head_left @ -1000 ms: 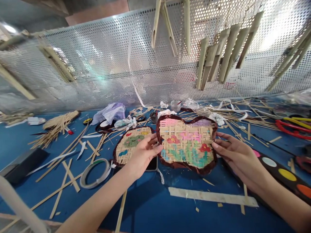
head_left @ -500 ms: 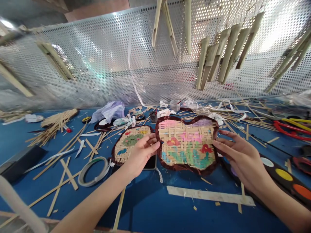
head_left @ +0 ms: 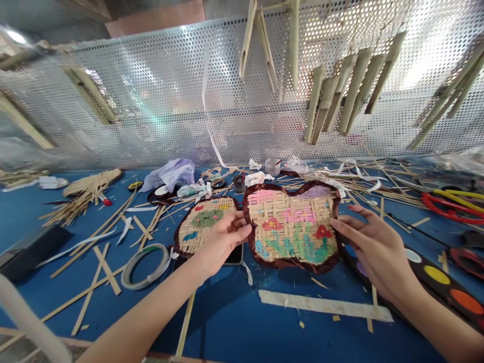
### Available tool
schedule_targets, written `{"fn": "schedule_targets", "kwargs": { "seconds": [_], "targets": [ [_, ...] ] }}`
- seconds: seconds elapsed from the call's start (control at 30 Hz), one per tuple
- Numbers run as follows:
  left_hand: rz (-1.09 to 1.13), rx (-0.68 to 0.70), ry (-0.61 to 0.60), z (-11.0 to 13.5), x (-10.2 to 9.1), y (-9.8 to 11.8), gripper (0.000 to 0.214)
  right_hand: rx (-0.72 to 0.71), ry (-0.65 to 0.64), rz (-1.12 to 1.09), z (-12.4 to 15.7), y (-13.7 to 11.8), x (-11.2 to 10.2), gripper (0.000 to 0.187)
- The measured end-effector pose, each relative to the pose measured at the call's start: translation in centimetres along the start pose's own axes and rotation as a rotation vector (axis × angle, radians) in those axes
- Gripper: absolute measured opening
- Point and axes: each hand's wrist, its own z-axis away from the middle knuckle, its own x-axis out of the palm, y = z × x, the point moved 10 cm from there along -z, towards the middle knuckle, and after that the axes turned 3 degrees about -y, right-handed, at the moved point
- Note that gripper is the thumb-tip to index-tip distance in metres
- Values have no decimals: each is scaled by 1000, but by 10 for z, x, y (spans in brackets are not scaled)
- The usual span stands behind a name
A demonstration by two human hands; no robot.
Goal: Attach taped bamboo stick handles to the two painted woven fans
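A painted woven bamboo mat [head_left: 293, 227] with a dark brown border, showing pink, red and teal patches, is held between both hands just above the blue table [head_left: 234, 317]. My left hand [head_left: 221, 239] pinches its left edge. My right hand [head_left: 372, 247] grips its right edge with the fingers curled on the border. A second, smaller woven mat [head_left: 200, 224] with green and red paint lies flat to the left, partly behind my left hand. A dark phone [head_left: 235, 256] lies under my left hand.
A paint palette [head_left: 434, 275] with round colour wells lies at the right. A tape roll [head_left: 145, 266], scattered bamboo strips [head_left: 98, 247] and a long strip [head_left: 325, 306] cover the table. Red scissors [head_left: 449, 206] lie far right. Bamboo pieces [head_left: 340, 96] hang on the perforated metal wall.
The held mat has sunk slightly lower toward the table and tilted flatter. Both hands kept their grip on its edges.
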Motion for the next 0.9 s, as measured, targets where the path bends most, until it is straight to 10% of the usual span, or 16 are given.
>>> {"fn": "schedule_targets", "kwargs": {
  "seconds": [0.63, 0.9],
  "targets": [
    [-214, 139, -56, 4, 5, 9, 41, -62, 14, -34, -4, -1, -6, 55],
    [-223, 464, 107, 13, -15, 44, 35, -529, 334, 241, 32, -41, -29, 46]
  ]
}}
